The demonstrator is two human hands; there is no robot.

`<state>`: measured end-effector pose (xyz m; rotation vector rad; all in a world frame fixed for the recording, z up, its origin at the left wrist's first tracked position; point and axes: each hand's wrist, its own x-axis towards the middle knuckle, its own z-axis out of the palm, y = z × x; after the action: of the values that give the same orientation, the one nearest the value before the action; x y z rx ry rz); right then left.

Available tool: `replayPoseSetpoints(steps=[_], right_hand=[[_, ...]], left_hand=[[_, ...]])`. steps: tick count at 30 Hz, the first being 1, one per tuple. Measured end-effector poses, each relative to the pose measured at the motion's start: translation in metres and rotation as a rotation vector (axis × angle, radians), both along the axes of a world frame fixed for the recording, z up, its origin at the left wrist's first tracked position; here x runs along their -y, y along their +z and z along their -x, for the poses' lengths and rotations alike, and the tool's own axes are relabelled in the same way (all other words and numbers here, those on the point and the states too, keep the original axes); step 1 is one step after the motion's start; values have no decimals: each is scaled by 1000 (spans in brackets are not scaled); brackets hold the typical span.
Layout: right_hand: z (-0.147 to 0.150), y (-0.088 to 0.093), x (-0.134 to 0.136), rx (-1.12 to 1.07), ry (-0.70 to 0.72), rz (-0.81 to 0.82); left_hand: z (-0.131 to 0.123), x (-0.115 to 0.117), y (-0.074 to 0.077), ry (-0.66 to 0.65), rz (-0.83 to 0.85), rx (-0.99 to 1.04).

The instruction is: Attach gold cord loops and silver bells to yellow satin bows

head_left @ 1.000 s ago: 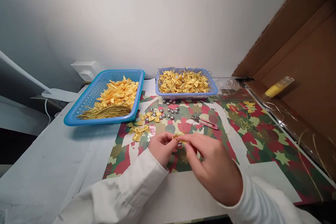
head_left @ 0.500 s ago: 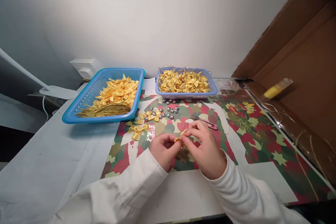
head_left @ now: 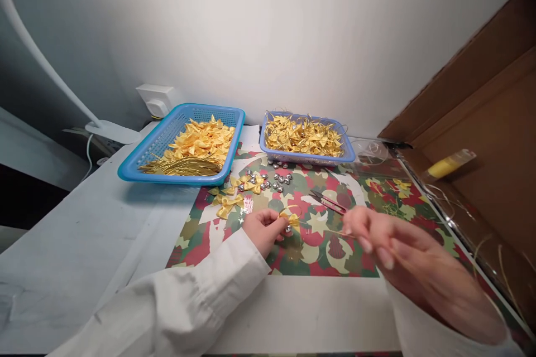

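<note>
Gold bow [head_left: 294, 220], 1, near middle of patterned sheet [head_left: 318, 262], pinched between thumb and fingers of left hand [head_left: 263, 230]; 1 silver bell [head_left: 288, 228] under it. Right hand [head_left: 412, 259] off to the right, fingers curled at 1 thin strand [head_left: 340, 232]; blurred, I can't tell if pinching. I count 2 baskets [head_left: 176, 179] far, 1 pair of snips [head_left: 329, 202] beyond right hand.

The smooth white wall [head_left: 251, 33] is brightest mid-frame (upper right corner nearly black); blur softens the bare right hand [head_left: 410, 262].
</note>
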<state>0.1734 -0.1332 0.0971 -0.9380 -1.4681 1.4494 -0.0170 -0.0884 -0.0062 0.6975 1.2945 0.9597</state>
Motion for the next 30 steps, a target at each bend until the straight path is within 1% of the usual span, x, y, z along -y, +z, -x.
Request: replayPoseSetpoints(steps=[2,7,10,12,14,16,19,23,26,28,30], right_hand=[[-9,5,2,-64,-56,-40],[-27,6,3,-143,-317,-129],[-28,6,3,-208,-395,-172],[-21,5,2,-225,-387,-190],[-11,3,1,-216,-339,-206],[-1,-1,0,-209,-267,-202],[7,-10,-2,-236,-174,-153],[4,-16,-4,-346,-203,-91],[-4,-16,-6,-424,-195,-75],[-10,-17,-6,-418,-149,-71],[-11,-23,-4,-360,-107,-53]], left_hand=[[0,-1,1,14,-6,-2],[0,-2,3,21,-55,-37],[0,0,0,8,-103,-44],[0,2,0,-4,-143,-39],[0,3,1,-29,-174,-28],[-1,5,5,-89,-193,-8],[-1,9,11,-179,-208,52],[0,11,14,-262,-194,104],[2,11,12,-346,-123,87],[4,10,11,-361,-63,76],[5,10,10,-343,-41,72]])
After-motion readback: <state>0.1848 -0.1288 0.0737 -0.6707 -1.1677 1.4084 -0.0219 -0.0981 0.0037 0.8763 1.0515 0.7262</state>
